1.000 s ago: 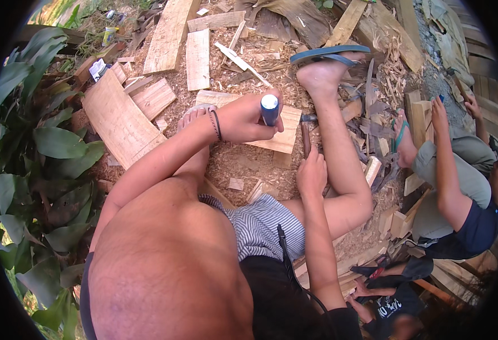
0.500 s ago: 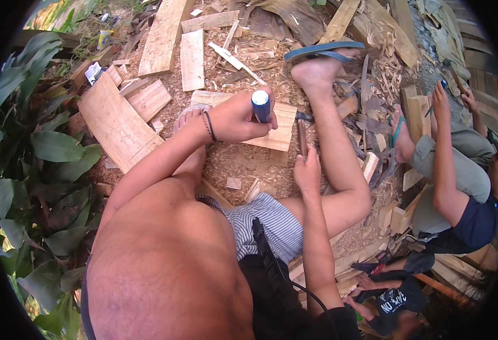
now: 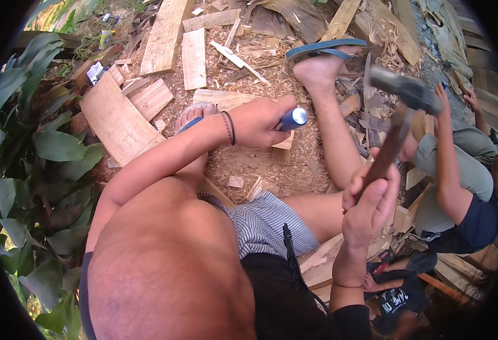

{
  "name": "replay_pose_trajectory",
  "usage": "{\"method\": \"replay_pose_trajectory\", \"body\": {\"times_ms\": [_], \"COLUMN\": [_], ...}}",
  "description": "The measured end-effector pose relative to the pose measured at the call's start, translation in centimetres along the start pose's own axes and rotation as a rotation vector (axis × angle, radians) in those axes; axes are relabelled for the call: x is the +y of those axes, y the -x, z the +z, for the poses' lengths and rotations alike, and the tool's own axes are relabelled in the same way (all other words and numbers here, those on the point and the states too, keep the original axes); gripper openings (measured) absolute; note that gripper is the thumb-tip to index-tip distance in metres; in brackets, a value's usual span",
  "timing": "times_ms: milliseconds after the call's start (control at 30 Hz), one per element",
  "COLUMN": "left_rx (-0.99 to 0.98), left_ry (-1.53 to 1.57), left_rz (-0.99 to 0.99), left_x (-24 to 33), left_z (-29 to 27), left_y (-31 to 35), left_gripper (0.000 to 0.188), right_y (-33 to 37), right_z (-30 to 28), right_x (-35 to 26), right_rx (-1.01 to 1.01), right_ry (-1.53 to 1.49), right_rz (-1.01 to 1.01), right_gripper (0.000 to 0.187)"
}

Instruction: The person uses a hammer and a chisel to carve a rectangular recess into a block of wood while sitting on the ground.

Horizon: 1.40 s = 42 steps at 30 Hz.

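My left hand (image 3: 260,123) is closed around a blue-handled chisel (image 3: 295,118). Its bright metal end cap shows, but the blade is hidden below my fist. Beneath that hand lies a pale wooden block (image 3: 221,97) on the shavings, partly covered by my hand and forearm. My right hand (image 3: 372,198) grips the wooden handle of a hammer (image 3: 392,139). The hammer is raised at the right, with its dark metal head up and away from the chisel and slightly blurred.
Loose boards (image 3: 118,116) and offcuts lie on the shavings at left and ahead. My sandalled foot (image 3: 322,71) rests beyond the block. At right, close by, another person (image 3: 458,175) sits working. A further person (image 3: 396,300) is at lower right. Leafy plants (image 3: 56,144) line the left side.
My right hand has swung the hammer from low beside the block up and to the right. My left hand has shifted slightly right, tilting the chisel's handle end rightward.
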State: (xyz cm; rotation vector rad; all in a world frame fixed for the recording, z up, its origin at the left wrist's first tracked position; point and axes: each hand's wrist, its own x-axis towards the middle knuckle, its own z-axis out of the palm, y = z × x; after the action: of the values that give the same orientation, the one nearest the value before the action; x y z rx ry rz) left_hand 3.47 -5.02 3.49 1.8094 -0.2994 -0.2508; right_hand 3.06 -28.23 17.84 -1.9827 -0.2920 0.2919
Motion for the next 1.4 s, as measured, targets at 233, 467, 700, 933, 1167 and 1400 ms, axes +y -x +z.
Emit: {"method": "replay_pose_trajectory", "body": {"times_ms": [233, 467, 700, 933, 1167, 1400], "left_rx": [0.021, 0.005, -0.005, 0.136, 0.749, 0.391], "left_ry": [-0.06, -0.065, -0.059, 0.015, 0.8, 0.655], "left_rz": [0.052, 0.034, -0.035, -0.073, -0.114, -0.069], "left_x": [0.3, 0.1, -0.5, -2.6, -4.6, -3.5], "left_z": [0.4, 0.8, 0.9, 1.0, 0.8, 0.9], "left_y": [-0.1, -0.5, -0.1, 1.8, 5.7, 4.0], "left_gripper": [0.03, 0.031, 0.034, 0.026, 0.026, 0.028], "right_y": [-1.3, 0.6, 1.8, -0.7, 2.2, 3.9], "right_z": [-2.3, -3.2, -4.5, -2.4, -1.4, 0.3], "right_x": [-1.0, -0.6, -2.1, -1.0, 1.6, 3.1], "right_rx": [-0.276, -0.133, -0.094, -0.131, 0.024, -0.116], "right_ry": [0.809, 0.492, 0.398, 0.554, 0.078, 0.13], "right_rz": [-0.272, -0.272, -0.175, -0.146, 0.219, 0.235], "right_gripper": [0.038, 0.044, 0.031, 0.041, 0.042, 0.036]}}
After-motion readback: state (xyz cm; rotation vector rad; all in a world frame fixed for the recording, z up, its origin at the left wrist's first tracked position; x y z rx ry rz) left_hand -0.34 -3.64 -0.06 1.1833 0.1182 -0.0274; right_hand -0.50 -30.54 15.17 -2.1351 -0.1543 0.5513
